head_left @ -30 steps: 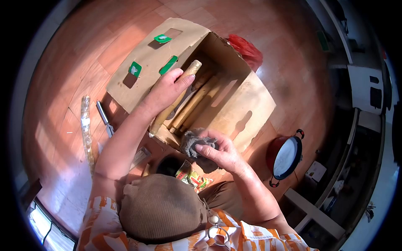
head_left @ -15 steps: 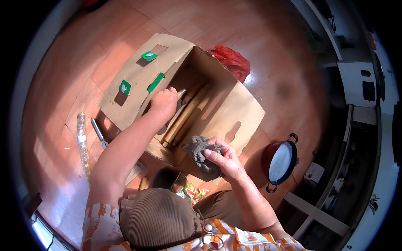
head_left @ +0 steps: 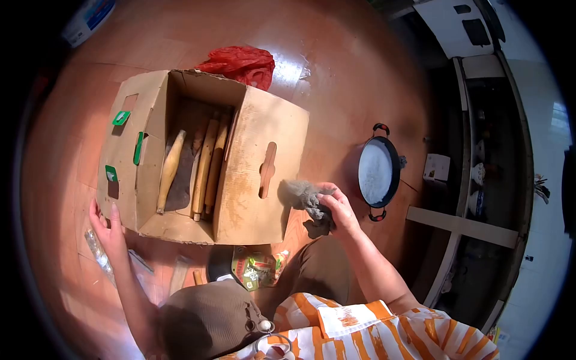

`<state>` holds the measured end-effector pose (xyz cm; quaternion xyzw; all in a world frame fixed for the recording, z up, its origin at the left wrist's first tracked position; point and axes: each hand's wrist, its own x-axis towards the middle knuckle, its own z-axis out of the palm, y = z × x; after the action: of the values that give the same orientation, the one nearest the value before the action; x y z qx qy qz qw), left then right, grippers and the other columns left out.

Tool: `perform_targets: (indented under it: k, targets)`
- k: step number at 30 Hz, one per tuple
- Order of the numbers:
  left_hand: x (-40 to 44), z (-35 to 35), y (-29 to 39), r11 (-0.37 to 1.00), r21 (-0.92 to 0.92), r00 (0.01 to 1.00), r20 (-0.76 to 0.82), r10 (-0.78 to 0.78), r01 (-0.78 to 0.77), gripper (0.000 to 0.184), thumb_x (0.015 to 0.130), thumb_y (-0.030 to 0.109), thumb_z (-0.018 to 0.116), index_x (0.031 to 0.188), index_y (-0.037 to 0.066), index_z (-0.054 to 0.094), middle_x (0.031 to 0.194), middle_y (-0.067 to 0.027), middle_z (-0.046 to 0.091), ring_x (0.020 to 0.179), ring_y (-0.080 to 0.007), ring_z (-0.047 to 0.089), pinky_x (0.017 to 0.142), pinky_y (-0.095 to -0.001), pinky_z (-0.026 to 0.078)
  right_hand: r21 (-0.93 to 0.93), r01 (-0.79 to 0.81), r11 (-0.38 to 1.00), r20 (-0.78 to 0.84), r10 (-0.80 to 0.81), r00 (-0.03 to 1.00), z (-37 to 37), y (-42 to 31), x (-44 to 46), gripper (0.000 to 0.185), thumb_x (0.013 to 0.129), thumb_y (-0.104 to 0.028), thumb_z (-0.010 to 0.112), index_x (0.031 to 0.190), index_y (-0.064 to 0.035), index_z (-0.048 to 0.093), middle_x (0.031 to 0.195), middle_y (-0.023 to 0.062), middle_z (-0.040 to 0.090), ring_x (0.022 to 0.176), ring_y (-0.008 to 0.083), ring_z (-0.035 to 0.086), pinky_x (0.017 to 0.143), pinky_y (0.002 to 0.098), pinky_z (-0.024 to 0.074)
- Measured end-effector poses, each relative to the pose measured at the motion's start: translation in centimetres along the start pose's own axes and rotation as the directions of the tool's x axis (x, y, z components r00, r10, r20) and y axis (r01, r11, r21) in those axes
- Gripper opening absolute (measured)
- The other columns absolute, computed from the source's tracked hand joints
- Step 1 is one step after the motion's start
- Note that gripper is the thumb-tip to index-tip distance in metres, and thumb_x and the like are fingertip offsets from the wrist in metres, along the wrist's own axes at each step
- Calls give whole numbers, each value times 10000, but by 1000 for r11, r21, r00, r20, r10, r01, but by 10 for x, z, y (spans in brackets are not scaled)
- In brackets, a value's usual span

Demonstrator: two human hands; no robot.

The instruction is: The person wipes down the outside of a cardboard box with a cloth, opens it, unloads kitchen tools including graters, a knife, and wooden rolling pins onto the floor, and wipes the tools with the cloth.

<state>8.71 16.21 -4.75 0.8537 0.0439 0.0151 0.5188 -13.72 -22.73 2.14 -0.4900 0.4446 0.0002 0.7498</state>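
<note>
My right hand (head_left: pixel 339 215) is closed on a crumpled grey rag (head_left: pixel 313 207), held just off the right flap of an open cardboard box (head_left: pixel 261 123). Beside the box's lower left corner is my left hand (head_left: pixel 110 231), with thumb and fingers apart and nothing in it. Inside the box lies a tapered wooden rolling pin (head_left: pixel 172 171) along the left wall. Several wooden rods (head_left: pixel 207 165) lie further right, with a dark brown flat thing (head_left: pixel 182 183) between them and the pin. Green plastic clips (head_left: pixel 121 117) show on the left flap.
A two-handled pan (head_left: pixel 376 171) with whitish contents stands on the floor at right. Behind the box lies a red plastic bag (head_left: pixel 240 65). Near my knees are a green printed packet (head_left: pixel 259 269) and a clear-wrapped roll (head_left: pixel 99 255). Shelving (head_left: pixel 462 225) lines the right side.
My left hand has let go of the rolling pin inside the box and come out to the lower left corner. My right hand still holds the rag. The whole view has shifted and turned.
</note>
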Motion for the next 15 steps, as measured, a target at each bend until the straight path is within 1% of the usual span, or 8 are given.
perform_targets:
  k: [3, 5, 6, 8, 11, 12, 13, 15]
  targets:
    - [-36, -7, -17, 867, -306, 917, 62, -394, 393, 565, 857, 254, 563, 1303, 23, 304, 1297, -131, 374, 1203, -214, 336, 985, -315, 270, 23, -116, 993, -25, 116, 993, 1, 31, -3, 265, 833, -113, 521, 1078, -53, 439, 843, 35, 550, 724, 96, 542, 619, 233, 467]
    - [-61, -4, -4, 690, -484, 838, 215, -502, 538, 548, 844, 245, 582, 1284, 28, 339, 1277, -93, 404, 1160, -185, 389, 955, -288, 313, 102, -144, 984, 14, 143, 990, 21, 47, 0, 270, 854, -123, 505, 1106, -66, 424, 873, 36, 547, 768, 95, 538, 663, 230, 463]
    - [-68, 2, 1, 691, -483, 839, 225, -496, 538, 548, 844, 245, 582, 1284, 28, 339, 1277, -93, 404, 1160, -185, 389, 955, -288, 313, 90, -147, 985, 46, 143, 989, 32, 50, 2, 258, 859, -114, 499, 1102, -71, 423, 884, 33, 541, 782, 92, 531, 666, 230, 460]
    - [-74, 12, 10, 471, -638, 793, 491, -361, 610, 540, 853, 215, 564, 1302, 59, 309, 1288, -80, 392, 1162, -194, 388, 970, -326, 306, -19, -68, 997, 145, 70, 987, 57, 53, 15, 237, 866, -112, 492, 1092, -100, 418, 855, 23, 510, 746, 83, 491, 634, 218, 433]
    - [-63, 26, 23, 564, -533, 776, 426, -465, 630, 487, 857, 201, 557, 1276, 63, 352, 1269, -81, 415, 1131, -188, 421, 935, -331, 348, -188, 166, 968, 300, -105, 948, 94, 55, 44, 245, 836, -140, 536, 1050, -101, 422, 789, 17, 466, 702, 77, 427, 566, 227, 384]
    - [-56, 30, 11, 688, -486, 840, 371, -397, 539, 437, 852, 186, 561, 1233, 39, 403, 1206, -77, 472, 1088, -180, 459, 894, -318, 385, -259, 129, 957, 313, -43, 949, 100, 44, 52, 239, 834, -135, 535, 1047, -94, 435, 793, 16, 473, 712, 76, 436, 587, 225, 393]
    - [-51, 28, 1, 688, -500, 848, 364, -385, 526, 437, 852, 186, 561, 1233, 39, 403, 1206, -77, 472, 1088, -180, 459, 894, -318, 385, -331, 98, 939, 324, 16, 946, 103, 32, 59, 234, 832, -131, 535, 1044, -86, 448, 797, 15, 479, 723, 76, 445, 608, 223, 401]
    - [-43, 38, -6, 743, -513, 903, 240, -357, 430, 392, 844, 185, 572, 1176, 14, 453, 1126, -70, 520, 1061, -174, 477, 866, -302, 401, -203, 189, 961, 407, -93, 909, 97, 19, 79, 224, 832, -120, 532, 1041, -79, 462, 813, 16, 488, 737, 78, 457, 636, 218, 407]
